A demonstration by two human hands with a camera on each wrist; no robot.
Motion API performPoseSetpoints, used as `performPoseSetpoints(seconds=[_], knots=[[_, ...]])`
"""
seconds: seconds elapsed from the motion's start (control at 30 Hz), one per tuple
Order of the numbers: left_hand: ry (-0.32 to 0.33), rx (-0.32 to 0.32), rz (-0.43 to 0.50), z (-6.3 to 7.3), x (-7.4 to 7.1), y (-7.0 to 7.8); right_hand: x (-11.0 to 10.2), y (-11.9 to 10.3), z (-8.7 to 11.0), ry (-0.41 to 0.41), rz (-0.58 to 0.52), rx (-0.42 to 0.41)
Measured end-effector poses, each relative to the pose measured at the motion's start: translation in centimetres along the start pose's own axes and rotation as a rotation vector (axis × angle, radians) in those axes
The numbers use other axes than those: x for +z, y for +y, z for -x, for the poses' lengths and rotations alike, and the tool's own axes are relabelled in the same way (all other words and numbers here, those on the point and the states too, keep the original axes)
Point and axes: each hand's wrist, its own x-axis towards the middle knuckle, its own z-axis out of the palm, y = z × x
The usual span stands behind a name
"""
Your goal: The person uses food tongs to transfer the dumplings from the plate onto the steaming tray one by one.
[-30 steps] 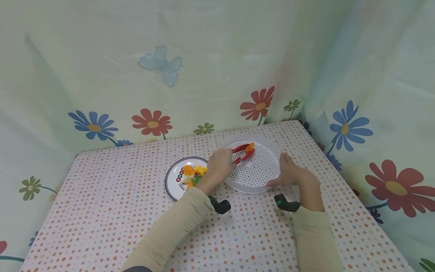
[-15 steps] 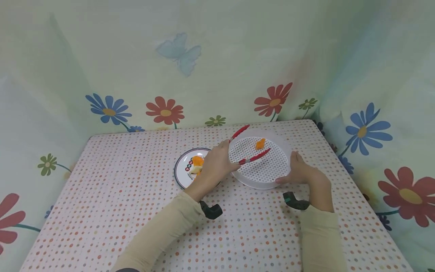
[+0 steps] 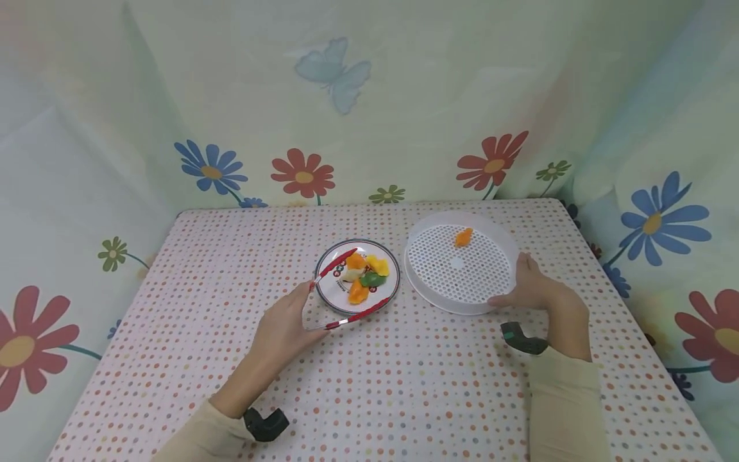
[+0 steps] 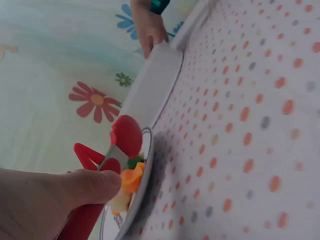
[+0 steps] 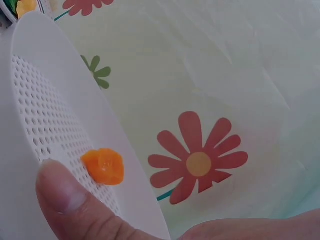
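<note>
My left hand (image 3: 283, 328) holds red-tipped tongs (image 3: 366, 312), their two arms spread wide on either side of the food on a round white plate (image 3: 329, 296). On that plate lie small dumpling-like pieces: orange (image 3: 358, 292), yellow (image 3: 378, 265), green (image 3: 373, 279) and whitish. My right hand (image 3: 534, 287) grips the right side of a round white perforated tray (image 3: 430, 296), with the thumb at its near edge, as the right wrist view shows. A single orange dumpling-like piece (image 5: 105, 166) sits inside the tray, toward its far side.
A polka-dot cloth (image 3: 369, 385) covers the table. Flower-printed curtains (image 3: 404, 96) hang behind the table and along its sides. Plate and tray stand side by side, nearly touching. A dark wrist mount (image 3: 265, 425) is on the left arm, with another (image 3: 522, 338) on the right.
The orange piece was let go from the tongs onto the tray. My left hand then drew back leftward with the spread tongs, from the tray to the plate. The right hand stayed on the tray.
</note>
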Motion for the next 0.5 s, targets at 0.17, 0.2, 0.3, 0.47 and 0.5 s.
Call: performPoseSetpoints(seconds=[0.17,0.2,0.3,0.47,0.5], knots=[[-0.004,-0.029,-0.021,1.9,-0.3,-0.8,-0.1,0.1,0.2,-0.002,-0.027,-0.004],[-0.003,-0.032,-0.023,2.1,-0.4,-0.8,-0.1,0.1,0.2,0.002,-0.024,-0.006],[-0.007,-0.039,-0.033,2.4,-0.6,-0.8,-0.1,0.1,0.3,0.006,-0.019,-0.007],[-0.020,-0.048,-0.054,2.5,-1.1,-0.4,-0.1,-0.2,0.4,0.005,-0.032,0.000],[-0.016,-0.045,-0.065,2.5,-1.3,-0.3,-0.1,-0.3,0.3,0.005,-0.034,0.002]])
